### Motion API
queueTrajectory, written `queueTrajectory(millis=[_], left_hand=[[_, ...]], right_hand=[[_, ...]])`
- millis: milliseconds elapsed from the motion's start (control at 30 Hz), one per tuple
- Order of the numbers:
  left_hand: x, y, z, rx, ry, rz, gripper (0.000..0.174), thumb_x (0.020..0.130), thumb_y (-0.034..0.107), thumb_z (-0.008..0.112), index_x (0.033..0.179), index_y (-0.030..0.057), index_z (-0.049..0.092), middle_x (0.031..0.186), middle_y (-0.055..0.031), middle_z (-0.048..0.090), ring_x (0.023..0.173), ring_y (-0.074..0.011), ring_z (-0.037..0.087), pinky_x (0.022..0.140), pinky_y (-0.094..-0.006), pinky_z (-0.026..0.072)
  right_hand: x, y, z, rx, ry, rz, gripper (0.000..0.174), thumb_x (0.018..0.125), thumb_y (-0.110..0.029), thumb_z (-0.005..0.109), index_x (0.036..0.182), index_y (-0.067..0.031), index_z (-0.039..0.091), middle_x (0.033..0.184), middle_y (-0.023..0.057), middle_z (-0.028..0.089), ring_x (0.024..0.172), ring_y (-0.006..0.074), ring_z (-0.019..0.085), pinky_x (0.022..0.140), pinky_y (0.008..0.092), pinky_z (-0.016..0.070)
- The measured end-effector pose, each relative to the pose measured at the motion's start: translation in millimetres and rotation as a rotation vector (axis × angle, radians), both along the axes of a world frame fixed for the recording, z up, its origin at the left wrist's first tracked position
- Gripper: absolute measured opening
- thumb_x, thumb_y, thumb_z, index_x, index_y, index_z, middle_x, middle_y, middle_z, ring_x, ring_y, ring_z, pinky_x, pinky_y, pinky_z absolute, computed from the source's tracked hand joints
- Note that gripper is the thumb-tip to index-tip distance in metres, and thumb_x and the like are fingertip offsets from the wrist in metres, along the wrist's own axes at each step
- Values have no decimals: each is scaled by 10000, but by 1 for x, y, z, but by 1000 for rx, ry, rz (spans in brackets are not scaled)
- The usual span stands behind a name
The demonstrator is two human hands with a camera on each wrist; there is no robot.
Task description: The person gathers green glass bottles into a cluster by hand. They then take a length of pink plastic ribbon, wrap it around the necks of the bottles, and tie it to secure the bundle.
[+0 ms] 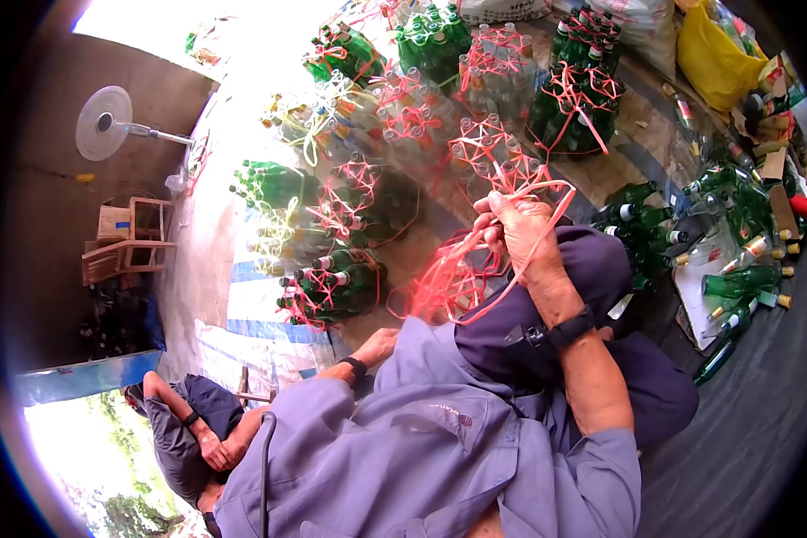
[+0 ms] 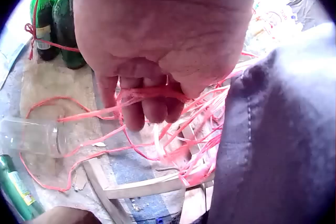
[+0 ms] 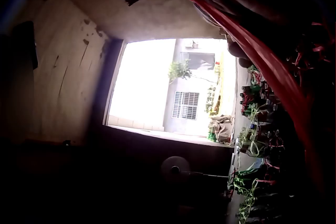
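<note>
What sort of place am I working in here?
Probably a workspace for sorting used bottles, perhaps for recycling: bundles of green and clear bottles stand tied with string, loose bottles lie heaped to the right, and a yellow bag sits near them.

pink twine [image 1: 429, 285] blurred, shirt lettering [image 1: 446, 412] illegible, green bottles [image 2: 66, 24] cut off above

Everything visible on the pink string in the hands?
The pink string is thin, flat in places and plastic-looking, with paler strands. It lies slack and tangled, in long strands and open loops. The right hand has it in its grip; the left hand curls its fingers round strands too.
</note>
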State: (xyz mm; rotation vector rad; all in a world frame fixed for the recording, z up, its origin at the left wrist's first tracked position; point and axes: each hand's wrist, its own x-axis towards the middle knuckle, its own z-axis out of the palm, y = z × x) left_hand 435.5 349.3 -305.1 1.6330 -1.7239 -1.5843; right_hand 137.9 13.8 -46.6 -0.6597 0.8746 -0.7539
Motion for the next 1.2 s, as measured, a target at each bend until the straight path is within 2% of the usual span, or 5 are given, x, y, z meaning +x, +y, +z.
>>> queueTrajectory(millis=[267, 367, 700, 1033, 1200], left_hand=[[12, -6, 42, -442, -363, -277, 204, 890, 93, 569, 1042, -24, 637, 877, -126, 664, 792, -258, 661, 687, -339, 546], [-20, -65, 129, 569, -202, 448, 385, 1024, 291, 506, 888, -40, 647, 636, -34, 572, 538, -132, 551, 495, -315, 432], [-35, -233, 258, 91, 157, 864, 256, 1030, 299, 538, 884, 99, 599, 679, 34, 526, 524, -51, 468, 450, -198, 343], [-49, -268, 258, -700, -626, 333, 395, 907, 206, 712, 1215, -28, 632, 1164, -129, 670, 1118, -191, 605, 941, -350, 489], [-108, -269, 255, -448, 96, 184, 687, 814, 139, 775, 1423, 16, 482, 1439, -138, 506, 1365, -254, 458, 1129, -395, 369]], right_hand=[[-2, -4, 4, -24, -25, 34, 302, 1028, -232, 552, 959, 34, 681, 734, 76, 671, 530, 92, 598, 480, 226, 472], [-10, -11, 5, 36, -145, -18, 310, 1035, -237, 539, 951, 26, 681, 735, 75, 670, 522, 99, 591, 497, 241, 471], [-42, -13, 12, 50, -228, -149, 308, 1024, -222, 572, 960, 62, 673, 727, 78, 662, 533, 74, 573, 498, 200, 461], [-56, -15, 5, 139, -577, 11, 371, 1020, -285, 584, 1030, 77, 664, 774, 87, 672, 583, 81, 574, 522, 202, 449], [-58, -15, 12, 145, -617, 91, 394, 1035, -296, 539, 1062, 78, 660, 769, 55, 655, 598, 85, 557, 538, 218, 423]])
